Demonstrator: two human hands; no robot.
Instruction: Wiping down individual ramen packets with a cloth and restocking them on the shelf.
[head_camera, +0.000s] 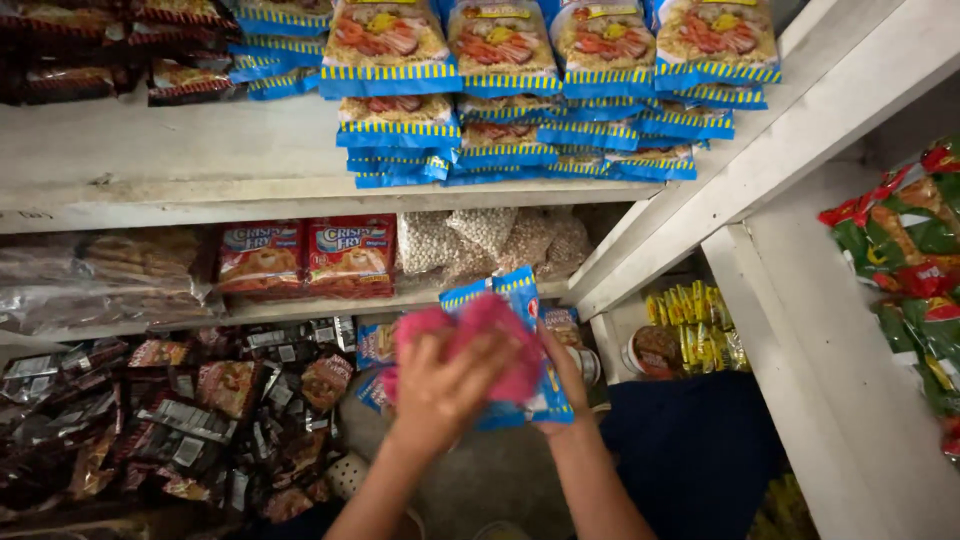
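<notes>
Wiping a blue and yellow noodle packet (520, 300) with a pink cloth (470, 340), a person stands before white wooden store shelves, seen from a camera on their head looking down. Both arms come up from the bottom of the view and meet just below the middle. The left hand (440, 385) is bunched around the cloth, fingers curled and pressing it against the face of the packet. The right hand (562, 375) is behind and beside the packet, fingers wrapped on its edge to support it. The packet is upright, held in the air in front of the lower shelves, with its top corners showing above the cloth.

On the top shelf (200, 160), matching noodle packets (540, 90) lie in overlapping stacks. One shelf down stand two red breading-mix packs (305, 258), with clear bags of pale beans or nuts (490, 240) to their right. Lower left is a heap of dark sachet strips (180, 420). Yellow sachets (695, 325) sit in a right-hand compartment, and green and red snack bags (915, 260) hang at the far right.

By the look of it, the step in hand is dusting a single packet. A fair next move would call for keeping a firm hold behind the packet while the cloth passes across it, then finding an open spot among the stacked packets above.
</notes>
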